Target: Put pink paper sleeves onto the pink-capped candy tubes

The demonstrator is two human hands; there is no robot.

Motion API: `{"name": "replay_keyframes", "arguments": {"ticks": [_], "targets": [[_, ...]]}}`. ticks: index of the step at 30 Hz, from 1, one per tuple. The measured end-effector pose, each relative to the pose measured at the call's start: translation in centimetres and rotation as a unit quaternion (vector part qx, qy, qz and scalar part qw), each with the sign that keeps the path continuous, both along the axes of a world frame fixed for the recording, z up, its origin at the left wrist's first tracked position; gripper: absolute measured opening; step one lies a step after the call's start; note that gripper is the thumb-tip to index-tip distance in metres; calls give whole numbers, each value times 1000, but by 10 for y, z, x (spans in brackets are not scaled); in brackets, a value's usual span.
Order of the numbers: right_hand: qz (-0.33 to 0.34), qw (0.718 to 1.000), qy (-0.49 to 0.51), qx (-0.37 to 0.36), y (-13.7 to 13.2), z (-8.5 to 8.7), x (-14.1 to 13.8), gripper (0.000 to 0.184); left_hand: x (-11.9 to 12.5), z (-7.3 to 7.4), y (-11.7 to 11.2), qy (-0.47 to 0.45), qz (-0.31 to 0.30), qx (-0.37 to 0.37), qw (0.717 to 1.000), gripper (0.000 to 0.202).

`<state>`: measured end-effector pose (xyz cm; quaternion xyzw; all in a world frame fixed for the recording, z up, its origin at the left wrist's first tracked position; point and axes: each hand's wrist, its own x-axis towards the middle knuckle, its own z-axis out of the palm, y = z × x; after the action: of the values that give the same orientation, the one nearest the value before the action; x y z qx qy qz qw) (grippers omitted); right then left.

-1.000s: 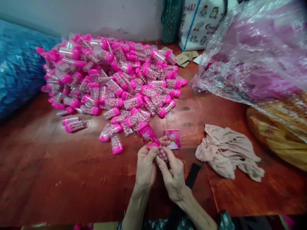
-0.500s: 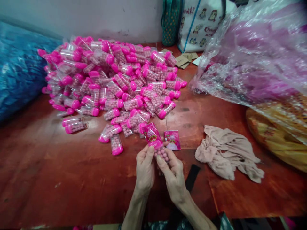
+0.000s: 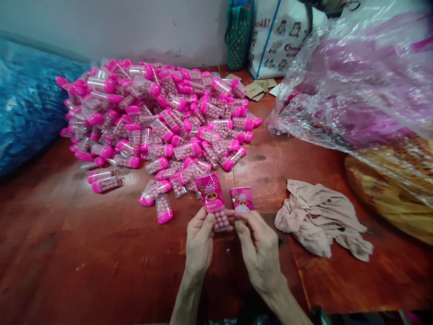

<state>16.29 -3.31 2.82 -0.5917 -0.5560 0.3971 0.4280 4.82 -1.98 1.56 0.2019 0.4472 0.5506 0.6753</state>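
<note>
- Left fingers: thumb on the near face of the bottle (image 3: 221,220), other fingertips showing past its right side, so the left hand (image 3: 199,243) has it firmly pinched.
- Right hand (image 3: 260,250): thumb and forefinger drawn close together just beside the bottle. Contact unclear; cannot tell whether anything sits between them.
- Bottle: held over the desk (image 3: 135,262), midway along its near edge, tilted, top end toward the far edge. Pink balls show through the lower part; a printed pink wrapper (image 3: 210,194) covers the upper. Cap out of sight.
- Handling, my judgement: grip the clear body, firm but not squeezing; keep the left thumb low, clear of the wrapper's lower edge. Work that edge evenly from both sides, so the print sits square and the film does not crease or snag.
- Second wrapper (image 3: 241,197): flat on the desk, just beyond the right fingertips. Worth keeping the knuckles from dragging it.
- Cloth (image 3: 321,219): crumpled, nearer the right edge.
- Pile of capped bottles (image 3: 158,117): toward the far left corner, a few strays on its near side.
</note>
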Motion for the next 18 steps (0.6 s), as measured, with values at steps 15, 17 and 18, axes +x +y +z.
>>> {"name": "replay_keyframes", "arguments": {"ticks": [15,17,18], "targets": [[-120,940,276,-158,5,-15,-7,25,19,-4,-9,-11,-122,-16,992,17],[-129,950,239,-153,4,-15,-9,24,21,-4,-9,15,-103,-29,994,16],[-129,953,229,-152,4,-15,-9,24,21,-4,-9,32,-95,-31,994,16]]}}
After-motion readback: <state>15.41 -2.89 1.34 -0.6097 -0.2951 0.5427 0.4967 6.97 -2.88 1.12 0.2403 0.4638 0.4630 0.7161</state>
